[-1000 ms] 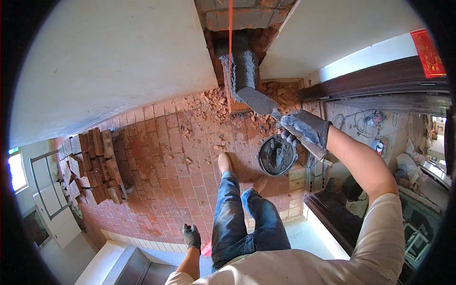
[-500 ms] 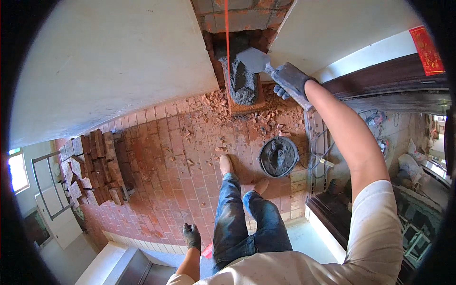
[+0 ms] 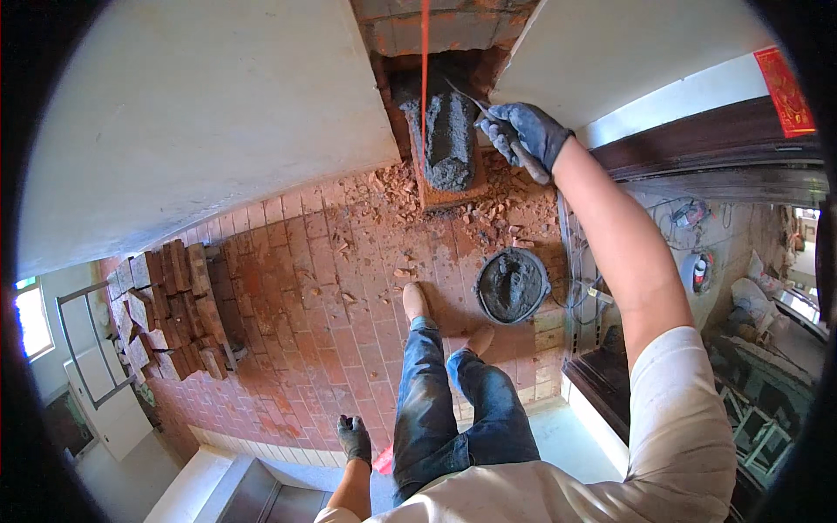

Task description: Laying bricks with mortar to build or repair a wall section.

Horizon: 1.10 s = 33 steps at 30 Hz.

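My right hand (image 3: 532,135), in a dark grey glove, is closed round the handle of a trowel (image 3: 530,166). The trowel's blade shows nearly edge-on, at the right side of a bed of wet grey mortar (image 3: 449,139). That mortar lies along a low course of red brick (image 3: 449,199) in the wall gap, with a lengthwise groove down it. Low in the picture hangs my left hand (image 3: 353,438), also gloved; its fingers are loosely bent and apart, holding nothing. A black bucket (image 3: 545,292) of mortar stands on the floor to the right of my feet.
An orange-red line (image 3: 425,78) runs down in front of the gap. Brick rubble (image 3: 501,209) litters the floor round the course. At left is a brick stack (image 3: 174,309). White wall panels (image 3: 209,122) flank the gap, and a dark wooden frame (image 3: 706,144) is at right.
My right hand has turned over, swinging the trowel from blade-flat to nearly edge-on. The mortar's top now shows a longer, smoother groove. My left hand stays low, shifting slightly.
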Available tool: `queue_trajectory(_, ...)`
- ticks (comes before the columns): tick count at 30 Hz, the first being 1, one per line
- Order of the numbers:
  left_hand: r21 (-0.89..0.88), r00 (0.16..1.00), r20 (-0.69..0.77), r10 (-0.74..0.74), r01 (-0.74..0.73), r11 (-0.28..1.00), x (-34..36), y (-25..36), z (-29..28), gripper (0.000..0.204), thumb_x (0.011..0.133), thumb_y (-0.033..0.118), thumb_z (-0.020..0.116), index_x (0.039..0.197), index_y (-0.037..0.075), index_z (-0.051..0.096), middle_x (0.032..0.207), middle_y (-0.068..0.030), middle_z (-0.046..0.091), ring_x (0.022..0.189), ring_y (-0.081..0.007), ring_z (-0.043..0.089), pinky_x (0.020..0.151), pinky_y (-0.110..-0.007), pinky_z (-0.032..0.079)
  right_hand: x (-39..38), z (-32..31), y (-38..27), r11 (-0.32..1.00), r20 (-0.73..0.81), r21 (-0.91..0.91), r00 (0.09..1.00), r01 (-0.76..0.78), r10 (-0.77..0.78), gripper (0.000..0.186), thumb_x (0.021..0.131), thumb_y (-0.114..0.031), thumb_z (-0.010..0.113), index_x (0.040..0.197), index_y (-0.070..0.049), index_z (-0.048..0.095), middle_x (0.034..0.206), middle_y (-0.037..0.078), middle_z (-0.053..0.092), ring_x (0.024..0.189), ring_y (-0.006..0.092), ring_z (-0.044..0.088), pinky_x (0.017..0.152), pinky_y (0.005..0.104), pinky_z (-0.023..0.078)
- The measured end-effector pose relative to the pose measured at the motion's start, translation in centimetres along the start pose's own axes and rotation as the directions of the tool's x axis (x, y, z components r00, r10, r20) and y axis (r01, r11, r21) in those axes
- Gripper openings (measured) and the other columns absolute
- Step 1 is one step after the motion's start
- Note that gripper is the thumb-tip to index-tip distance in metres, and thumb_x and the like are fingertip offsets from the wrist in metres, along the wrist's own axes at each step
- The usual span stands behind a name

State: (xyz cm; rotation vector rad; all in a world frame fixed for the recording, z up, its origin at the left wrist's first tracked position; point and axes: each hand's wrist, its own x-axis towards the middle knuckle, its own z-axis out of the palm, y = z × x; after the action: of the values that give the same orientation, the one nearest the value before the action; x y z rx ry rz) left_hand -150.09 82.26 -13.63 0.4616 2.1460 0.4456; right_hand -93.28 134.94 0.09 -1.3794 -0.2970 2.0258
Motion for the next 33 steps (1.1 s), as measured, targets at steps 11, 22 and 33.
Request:
queue_trajectory(11, 0.094, 0.997, -0.002, -0.075, 0.075, 0.993, 0.2, -0.2, -0.5, 0.051, 0.087, 0.013, 0.059, 0.132, -0.007, 0.043, 0.117, -0.0162, 0.060, 0.099, -0.0217, 0.058, 0.089, -0.033, 0.045, -2.3, 2.1, 1.1, 0.983, -0.062, -0.171, 0.995, 0.066, -0.078, 0.023, 0.095, -0.025, 0.049, 0.089, -0.005, 0.058, 0.073, 0.004, 0.062, 0.055, 0.0121, 0.056, 0.050, 0.0258, 0.050)
queue_trajectory(22, 0.107, 0.999, 0.040, -0.030, 0.026, 0.994, 1.0, 0.3, -0.4, 0.049, 0.088, 0.012, 0.061, 0.131, -0.001, 0.043, 0.101, -0.0070, 0.061, 0.073, -0.0103, 0.051, 0.061, -0.028, 0.045, -4.4, -0.6, 3.1, 0.997, -0.090, 0.076, 0.996, -0.019, 0.025, 0.031, 0.096, -0.032, 0.048, 0.094, -0.002, 0.058, 0.069, 0.000, 0.058, 0.049, 0.0070, 0.054, 0.040, 0.0198, 0.047)
queue_trajectory(33, -0.024, 0.995, 0.064, -0.077, 0.078, 0.997, -1.6, 5.5, 0.3, 0.045, 0.087, 0.011, 0.060, 0.129, 0.002, 0.046, 0.085, 0.0004, 0.056, 0.063, -0.0067, 0.046, 0.051, -0.023, 0.038, -8.3, -0.6, 10.1, 0.981, 0.078, 0.160, 0.992, -0.111, 0.100, 0.029, 0.096, -0.029, 0.049, 0.097, -0.001, 0.058, 0.070, 0.001, 0.059, 0.050, 0.0081, 0.053, 0.040, 0.0218, 0.047)
